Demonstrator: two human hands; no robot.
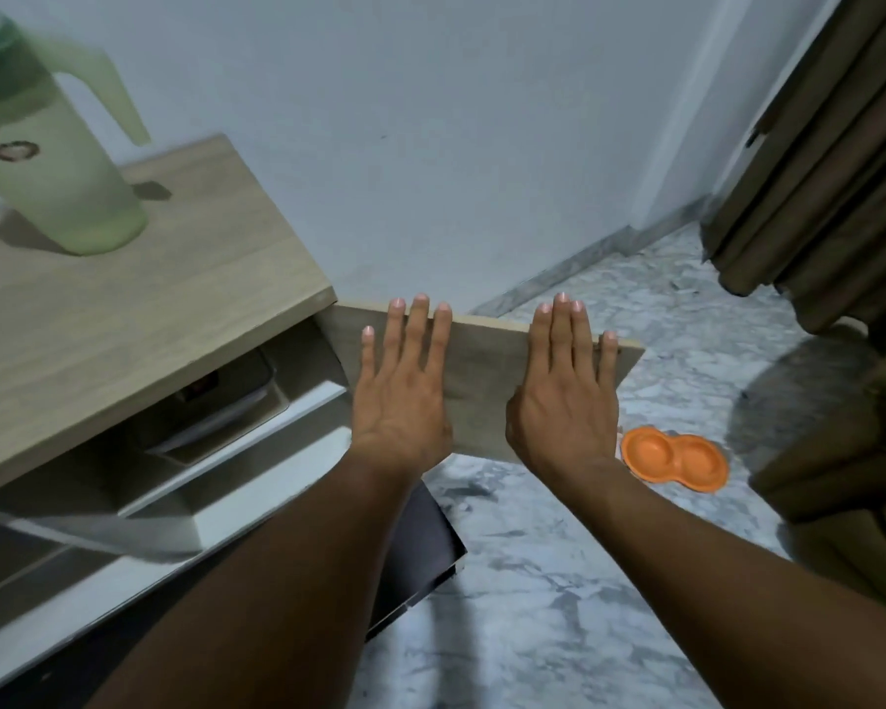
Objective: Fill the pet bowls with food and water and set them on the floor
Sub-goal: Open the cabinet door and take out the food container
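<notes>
Pressing straight-fingered left hand (402,396), right hand (563,401) flat on pale wooden panel (482,371); leaving orange plastic double bowl (673,460) ungripped, just right of panel.

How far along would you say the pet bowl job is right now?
Looks done: the orange double bowl sits on the floor, though both wells appear empty. In hand: the left hand and right hand press flat against the open drawer front. Left: apparently the filling; the green pitcher stands on the countertop.

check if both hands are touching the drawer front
Touching: head view shows left hand and right hand pressed flat on the drawer front, fingers straight.
</notes>
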